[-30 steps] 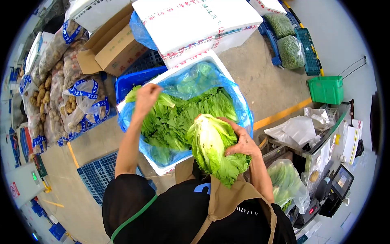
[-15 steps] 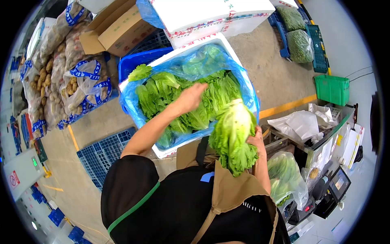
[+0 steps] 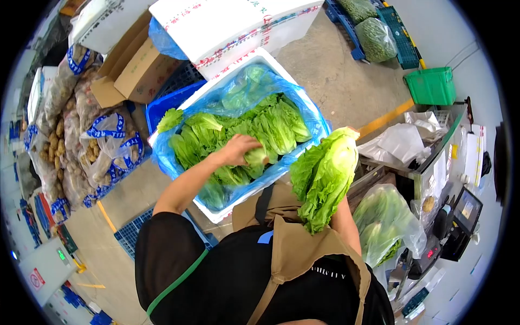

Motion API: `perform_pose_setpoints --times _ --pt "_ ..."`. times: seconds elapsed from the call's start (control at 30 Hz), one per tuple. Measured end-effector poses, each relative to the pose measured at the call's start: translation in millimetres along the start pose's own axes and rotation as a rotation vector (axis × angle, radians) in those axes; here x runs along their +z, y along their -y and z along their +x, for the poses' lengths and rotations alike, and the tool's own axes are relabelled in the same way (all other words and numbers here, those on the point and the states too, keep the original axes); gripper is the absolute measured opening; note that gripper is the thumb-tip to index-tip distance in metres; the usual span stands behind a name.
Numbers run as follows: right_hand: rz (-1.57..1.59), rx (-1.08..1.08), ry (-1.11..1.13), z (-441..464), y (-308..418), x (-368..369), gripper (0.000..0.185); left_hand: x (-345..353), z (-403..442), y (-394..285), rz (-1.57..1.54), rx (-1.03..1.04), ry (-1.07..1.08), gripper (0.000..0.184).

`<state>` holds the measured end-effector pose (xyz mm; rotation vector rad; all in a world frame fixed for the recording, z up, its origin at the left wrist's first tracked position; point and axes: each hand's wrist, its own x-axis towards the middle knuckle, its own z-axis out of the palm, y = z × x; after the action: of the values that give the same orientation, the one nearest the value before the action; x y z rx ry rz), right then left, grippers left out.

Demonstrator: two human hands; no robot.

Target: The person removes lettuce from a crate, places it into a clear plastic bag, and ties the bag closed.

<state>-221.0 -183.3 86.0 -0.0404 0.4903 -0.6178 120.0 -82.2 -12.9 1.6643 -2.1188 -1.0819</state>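
A large, leafy head of lettuce (image 3: 325,179) is held up in front of my right side, its pale stem end pointing up and away. My right forearm (image 3: 346,225) runs up behind it, and the leaves hide most of that hand. Inside a white foam box (image 3: 292,172) lined with blue plastic, several lettuce heads (image 3: 276,132) lie packed together. My left hand (image 3: 238,150) reaches into the box, its fingers curled over one lettuce head (image 3: 257,158) near the front side. That head's cut stem end faces right.
Another foam box (image 3: 233,32) stands behind. At left are mesh sacks of potatoes (image 3: 97,151) and an open cardboard box (image 3: 135,70). On the right, a bag of greens (image 3: 384,222) lies beside a scale with a screen (image 3: 467,208). A green bin (image 3: 431,86) stands farther back.
My left hand has moved left and nearer me within the box, onto a lettuce head. The lettuce in my right hand has turned and shifted right. The view has shifted too.
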Motion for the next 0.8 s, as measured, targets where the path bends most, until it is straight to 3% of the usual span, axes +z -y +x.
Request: perform_pose_setpoints --times 0.07,0.13,0.2,0.27,0.33,0.37,0.43,0.6,0.7,0.8 --pt "0.014 -0.003 0.021 2.4 4.1 0.4 0.055 -43.0 4.9 -2.5 -0.306 -0.124 -0.062 0.083" --pt "0.013 -0.010 0.046 4.6 8.4 0.9 0.058 -69.3 3.0 9.8 -0.732 -0.380 -0.184 0.086" --pt "0.001 -0.017 0.078 7.7 14.3 4.2 0.061 -70.7 0.1 41.9 -1.159 -0.296 -0.440 0.084" --pt "-0.025 -0.030 0.103 10.2 17.2 13.1 0.063 -98.2 -9.3 17.5 -1.597 -0.240 -0.375 0.081" --pt "-0.105 -0.078 0.113 15.3 14.1 44.1 0.064 -78.4 -6.4 44.1 -1.790 -0.160 -0.396 0.075" --pt "-0.150 -0.086 0.112 18.1 12.3 69.4 0.062 -69.7 -5.4 47.5 -1.958 -0.222 -0.347 0.068" --pt "-0.166 -0.095 0.138 22.9 15.9 89.9 0.064 -90.4 9.9 -17.7 -1.994 -0.199 -0.425 0.057" --pt "-0.235 -0.006 0.069 40.9 32.1 43.1 0.063 -131.5 53.3 -137.7 -2.108 -0.094 -0.215 0.050" --pt "-0.271 -0.003 -0.014 35.7 34.0 23.9 0.050 -134.6 75.7 -171.6 -2.087 -0.137 -0.092 0.050" --pt "-0.113 -0.103 0.043 18.1 38.7 -6.1 0.042 -134.4 102.2 -221.5 -1.991 -0.265 0.074 0.050"
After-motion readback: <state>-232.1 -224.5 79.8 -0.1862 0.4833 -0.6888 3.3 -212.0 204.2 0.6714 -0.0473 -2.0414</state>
